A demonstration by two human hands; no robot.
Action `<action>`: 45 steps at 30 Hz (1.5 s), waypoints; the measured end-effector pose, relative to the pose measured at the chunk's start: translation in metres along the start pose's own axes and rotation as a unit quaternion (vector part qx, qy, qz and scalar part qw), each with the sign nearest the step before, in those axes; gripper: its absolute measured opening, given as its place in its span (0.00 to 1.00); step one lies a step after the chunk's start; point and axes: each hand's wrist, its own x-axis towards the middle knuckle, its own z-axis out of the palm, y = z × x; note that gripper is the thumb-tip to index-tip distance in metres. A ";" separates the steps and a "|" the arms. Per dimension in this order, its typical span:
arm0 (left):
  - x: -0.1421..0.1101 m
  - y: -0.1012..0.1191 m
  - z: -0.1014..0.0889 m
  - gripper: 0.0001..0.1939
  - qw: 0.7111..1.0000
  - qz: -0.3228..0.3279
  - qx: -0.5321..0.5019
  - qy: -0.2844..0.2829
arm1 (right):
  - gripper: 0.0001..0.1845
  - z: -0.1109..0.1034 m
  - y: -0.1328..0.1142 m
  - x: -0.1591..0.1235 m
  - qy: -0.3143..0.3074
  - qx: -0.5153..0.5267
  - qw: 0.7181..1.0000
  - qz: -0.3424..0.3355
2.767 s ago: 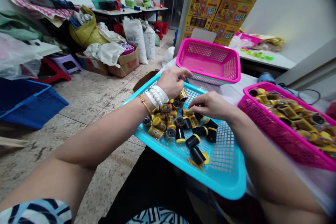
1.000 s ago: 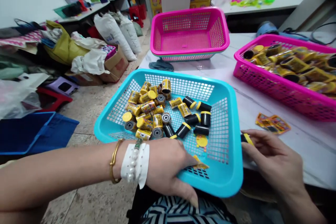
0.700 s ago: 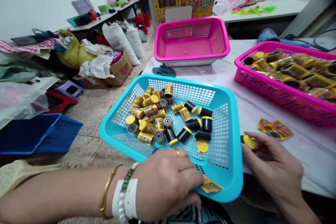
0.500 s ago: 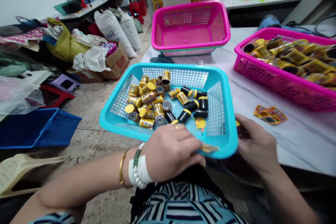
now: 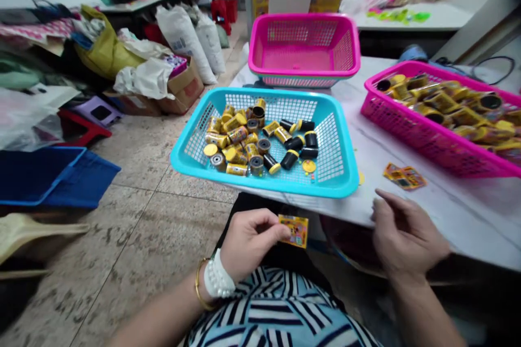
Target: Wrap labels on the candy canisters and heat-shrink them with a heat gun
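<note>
My left hand [image 5: 254, 238] pinches a small yellow-orange printed label [image 5: 296, 231] between thumb and fingers, in front of the basket and above my lap. My right hand [image 5: 407, 233] hovers by the table's front edge, fingers loosely bent and apart, with nothing visible in it. A turquoise basket [image 5: 345, 173] stands between and beyond my hands. Inside it, small yellow-wrapped canisters [image 5: 238, 135] lie heaped on the left, and bare black canisters with yellow lids [image 5: 290, 159] lie on the right. Past my right hand, several loose labels [image 5: 405, 175] rest on the table.
A pink basket [image 5: 431, 143] full of yellow canisters stands at the right. Stacked pink and turquoise baskets [image 5: 303, 73] sit at the back of the white marbled table [image 5: 368, 152]. Blue bins [image 5: 52, 179] and a cream plastic stool [image 5: 32, 230] are on the floor at left.
My left hand has drawn back from the basket's front rim with the label, now facing up. My right hand has moved off the basket's right side. The basket sits farther back on the table.
</note>
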 end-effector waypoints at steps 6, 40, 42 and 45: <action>-0.003 -0.028 0.007 0.12 0.996 -0.070 -0.045 -0.037 | 0.13 0.000 -0.055 -0.045 -0.384 0.259 0.848 0.258; -0.025 -0.031 0.009 0.06 0.947 0.208 0.081 0.232 | 0.14 0.048 -0.053 -0.077 -0.319 0.127 0.939 0.000; -0.026 -0.031 0.009 0.04 0.940 0.229 0.102 0.231 | 0.14 0.049 -0.054 -0.076 -0.315 0.131 0.940 0.000; -0.024 -0.032 0.009 0.06 0.941 0.241 0.132 0.198 | 0.14 0.051 -0.056 -0.077 -0.322 0.143 0.936 -0.006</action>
